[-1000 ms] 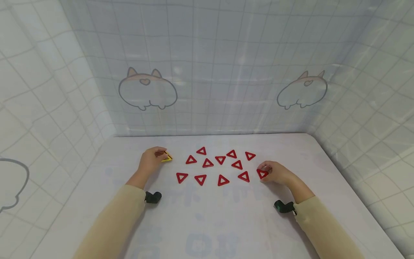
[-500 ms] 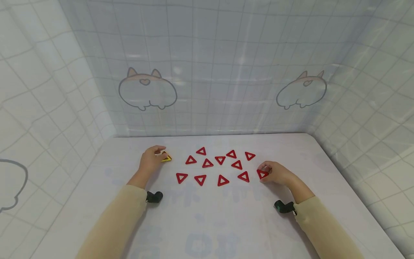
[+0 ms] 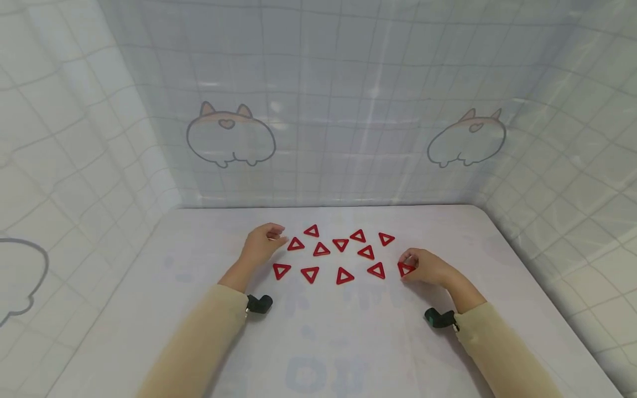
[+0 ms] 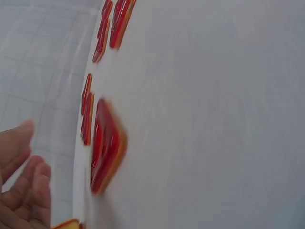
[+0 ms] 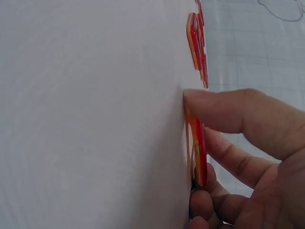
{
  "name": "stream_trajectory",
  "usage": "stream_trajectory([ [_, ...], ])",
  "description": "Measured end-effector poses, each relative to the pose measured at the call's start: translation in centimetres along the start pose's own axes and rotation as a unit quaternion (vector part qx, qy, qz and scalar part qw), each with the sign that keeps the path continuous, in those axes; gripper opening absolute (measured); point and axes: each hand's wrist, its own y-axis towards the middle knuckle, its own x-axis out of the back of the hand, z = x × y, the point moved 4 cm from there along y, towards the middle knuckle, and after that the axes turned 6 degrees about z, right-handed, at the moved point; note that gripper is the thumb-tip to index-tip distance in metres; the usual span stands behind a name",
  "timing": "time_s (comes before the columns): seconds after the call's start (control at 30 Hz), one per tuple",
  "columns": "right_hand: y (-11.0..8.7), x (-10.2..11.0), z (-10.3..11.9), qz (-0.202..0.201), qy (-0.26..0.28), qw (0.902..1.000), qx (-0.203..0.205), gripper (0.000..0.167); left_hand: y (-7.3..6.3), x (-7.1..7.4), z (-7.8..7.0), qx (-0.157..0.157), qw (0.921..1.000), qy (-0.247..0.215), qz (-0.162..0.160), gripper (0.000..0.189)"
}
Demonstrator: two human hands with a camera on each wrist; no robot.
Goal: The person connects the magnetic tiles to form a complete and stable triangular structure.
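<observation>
Triangle (image 5: 203, 164), red with a yellow-orange side, was gripped by the right hand (image 3: 429, 266), right of centre in the head view. Thumb (image 5: 224, 107) at its upper end in the right wrist view, other fingers curled below, hiding part of it. Orange outline doubled on its table side; couldn't tell if one piece or two.

Left hand (image 3: 261, 243) sat left of centre in the head view, near the loose triangles (image 3: 296, 248), contact unclear. In the left wrist view it was cut off at lower left, thumb and forefingers parted. Yellow piece (image 4: 67, 224) with a red edge poked out by the lower fingers, mostly off-frame; couldn't tell whether held or lying, so couldn't call the left grip.

Eleven loose ones, red side up, lay apart across mid-frame on the white table (image 3: 308, 309), head view. Both wrist views showed them nearly edge-on and overlapping, no count there; the closest one at left of centre in the left wrist view was blurred. Print on the table, lower frame, too faint to read. Pale sleeves (image 3: 196, 342) ran off the bottom edge.
</observation>
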Motion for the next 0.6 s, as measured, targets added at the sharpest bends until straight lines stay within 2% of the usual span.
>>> stream_trajectory([
  [0.13, -0.2, 0.0, 0.1, 0.006, -0.006, 1.0, 0.0, 0.041, 0.7, -1.7, 0.4, 0.043, 0.9981, -0.021, 0.04, 0.043],
  [0.23, -0.4, -0.1, 0.2, 0.014, -0.011, 0.9998, 0.0, 0.04, 1.1, -2.7, 0.7, 0.064, 0.996, -0.028, 0.055, 0.046],
  [0.4, -0.8, -0.1, 0.2, 0.032, -0.011, 0.9994, 0.006, 0.04, 1.5, -3.5, 0.7, 0.072, 0.9958, -0.013, 0.055, 0.052],
  [0.6, -1.5, -0.3, 0.5, 0.038, -0.006, 0.9992, 0.008, 0.04, 1.7, -4.1, 0.2, 0.096, 0.9941, 0.003, 0.051, 0.055],
])
